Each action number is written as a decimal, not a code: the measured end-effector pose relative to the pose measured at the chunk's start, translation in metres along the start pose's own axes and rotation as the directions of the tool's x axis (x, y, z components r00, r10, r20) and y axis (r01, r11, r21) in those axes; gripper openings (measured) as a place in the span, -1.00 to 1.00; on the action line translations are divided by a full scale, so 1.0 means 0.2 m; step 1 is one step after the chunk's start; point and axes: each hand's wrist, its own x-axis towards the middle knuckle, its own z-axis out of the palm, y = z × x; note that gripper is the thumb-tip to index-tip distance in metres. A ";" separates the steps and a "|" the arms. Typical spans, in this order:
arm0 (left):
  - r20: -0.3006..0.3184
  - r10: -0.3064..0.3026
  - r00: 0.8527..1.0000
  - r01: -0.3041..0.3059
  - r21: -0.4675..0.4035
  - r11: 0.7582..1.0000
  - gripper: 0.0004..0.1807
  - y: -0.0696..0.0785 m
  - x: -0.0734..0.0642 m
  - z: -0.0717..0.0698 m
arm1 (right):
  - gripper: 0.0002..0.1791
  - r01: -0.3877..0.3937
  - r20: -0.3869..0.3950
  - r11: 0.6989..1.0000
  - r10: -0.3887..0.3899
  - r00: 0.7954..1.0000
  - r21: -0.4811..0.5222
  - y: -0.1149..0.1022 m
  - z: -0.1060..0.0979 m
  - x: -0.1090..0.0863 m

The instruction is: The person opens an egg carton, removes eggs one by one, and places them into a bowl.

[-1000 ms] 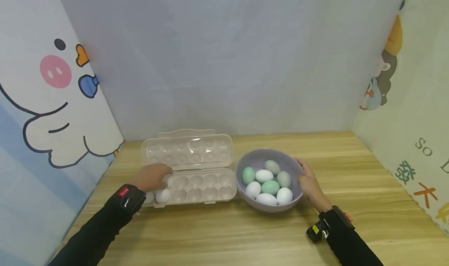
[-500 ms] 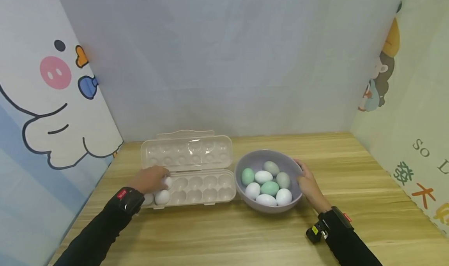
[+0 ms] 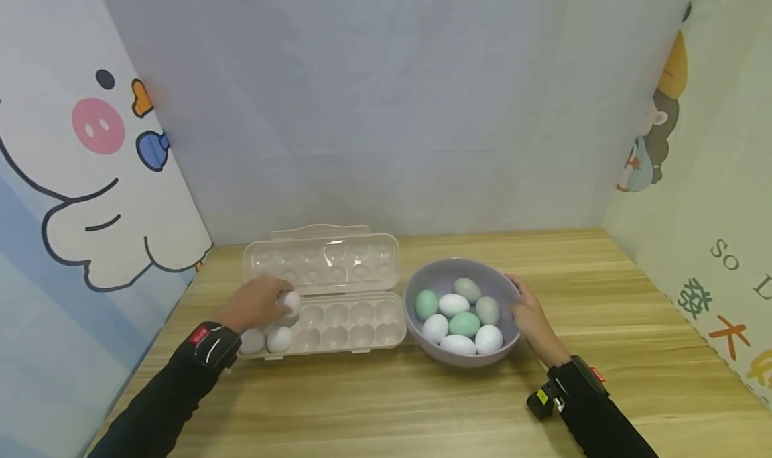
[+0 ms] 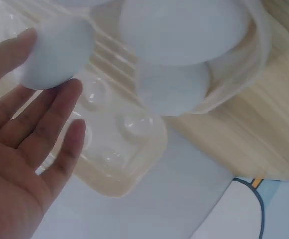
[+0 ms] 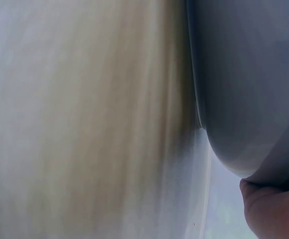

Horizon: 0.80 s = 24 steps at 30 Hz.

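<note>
My left hand [image 3: 256, 304] pinches a white egg [image 3: 291, 302] between thumb and fingertips, over the left end of a clear plastic egg carton [image 3: 350, 352]. In the left wrist view this egg [image 4: 59, 52] sits against the fingertips, above the carton's moulded cups. Two white eggs, one [image 3: 279, 339] beside the other [image 3: 252, 341], rest in the front-row cups at the left end. My right hand [image 3: 533, 320] grips the right rim of a purple-grey bowl [image 3: 416, 330] holding several white, green and grey eggs. In the right wrist view the thumb [image 5: 273, 211] lies against the bowl's outer wall.
The carton's lid [image 3: 322, 263] lies open behind its base, towards the grey back cloth [image 3: 386, 109]. Both carton and bowl stand side by side on a wood-grain table [image 3: 374, 411]. Printed cloths border the left [image 3: 151, 230] and right sides.
My left hand has shifted slightly with the white egg, which now sits a little higher and shows more clearly past the fingers. The right hand stays on the bowl's rim.
</note>
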 end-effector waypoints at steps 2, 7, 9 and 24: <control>-0.054 0.032 0.998 -0.031 0.015 0.999 -0.65 0.02 0.02 -0.01 | -0.26 -0.017 0.006 1.000 0.017 1.000 0.012 -0.03 0.00 -0.01; -0.179 0.105 0.978 -0.115 -0.047 0.992 -0.65 0.11 0.06 -0.01 | -0.26 -0.003 -0.004 1.000 0.003 1.000 -0.003 -0.01 0.00 0.00; -0.226 0.126 0.966 -0.152 -0.103 0.983 -0.63 0.14 0.08 0.00 | -0.26 0.021 -0.012 1.000 -0.021 1.000 -0.016 0.03 -0.01 0.01; -0.269 0.357 0.895 -0.405 -0.151 0.902 -0.61 0.61 0.41 0.04 | -0.24 -0.029 0.004 0.999 0.029 1.000 0.023 -0.02 0.00 0.00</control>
